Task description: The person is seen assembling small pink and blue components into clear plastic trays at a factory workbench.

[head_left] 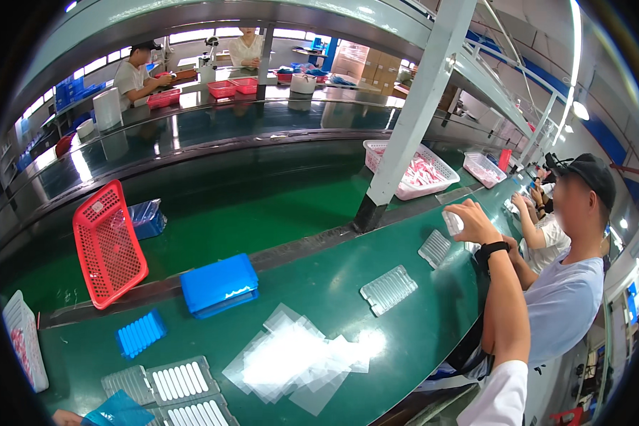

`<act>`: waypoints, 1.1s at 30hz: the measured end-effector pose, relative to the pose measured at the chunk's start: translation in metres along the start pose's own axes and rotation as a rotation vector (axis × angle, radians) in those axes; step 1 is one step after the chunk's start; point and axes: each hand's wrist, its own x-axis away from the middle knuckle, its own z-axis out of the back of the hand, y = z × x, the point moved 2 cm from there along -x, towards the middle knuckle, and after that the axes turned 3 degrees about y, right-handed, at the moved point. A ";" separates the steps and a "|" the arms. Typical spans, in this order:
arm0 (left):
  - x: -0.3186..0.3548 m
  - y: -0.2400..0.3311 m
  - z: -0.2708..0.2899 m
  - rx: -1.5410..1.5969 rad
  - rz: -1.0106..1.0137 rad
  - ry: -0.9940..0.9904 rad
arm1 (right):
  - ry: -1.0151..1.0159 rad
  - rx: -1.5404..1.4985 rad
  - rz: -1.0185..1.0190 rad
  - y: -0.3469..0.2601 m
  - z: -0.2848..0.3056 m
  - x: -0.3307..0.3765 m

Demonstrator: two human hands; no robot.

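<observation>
My right hand (473,221), its wrist in a black band, reaches far out along the green bench. Its thumb and fingers grip a clear plastic tray (452,224). Two more clear ribbed trays, one nearer (388,290) and one just before the hand (434,248), lie in line with it. At the lower left corner, my left hand (67,417) is mostly cut off, beside a translucent blue plastic sheet (121,410); whether it grips the sheet is unclear. Next to that sheet lie clear trays filled with white sticks (184,381) and a blue ribbed tray (140,332).
A pile of clear sheets (291,355) and a blue stack (220,285) lie mid-bench. A red basket (109,245) leans at the bench's far edge. A grey post (413,113) rises beyond my reach; a white basket (433,168) stands behind it. A co-worker (564,277) sits right.
</observation>
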 end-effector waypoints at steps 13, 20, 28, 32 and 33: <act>0.046 -0.032 -0.120 0.601 0.219 -0.238 | -0.195 -0.470 0.624 -0.369 0.103 0.056; 0.070 -0.034 -0.155 0.705 0.338 -0.340 | -0.181 -0.513 0.804 -0.444 0.084 0.095; 0.087 -0.038 -0.186 0.745 0.492 -0.427 | -0.163 -0.713 0.446 -0.370 0.098 0.074; 0.101 -0.030 -0.204 0.585 0.324 -0.466 | -0.076 -0.594 0.355 -0.347 0.101 0.086; 0.101 -0.028 -0.206 0.524 0.293 -0.489 | -0.038 -0.617 0.370 -0.349 0.103 0.087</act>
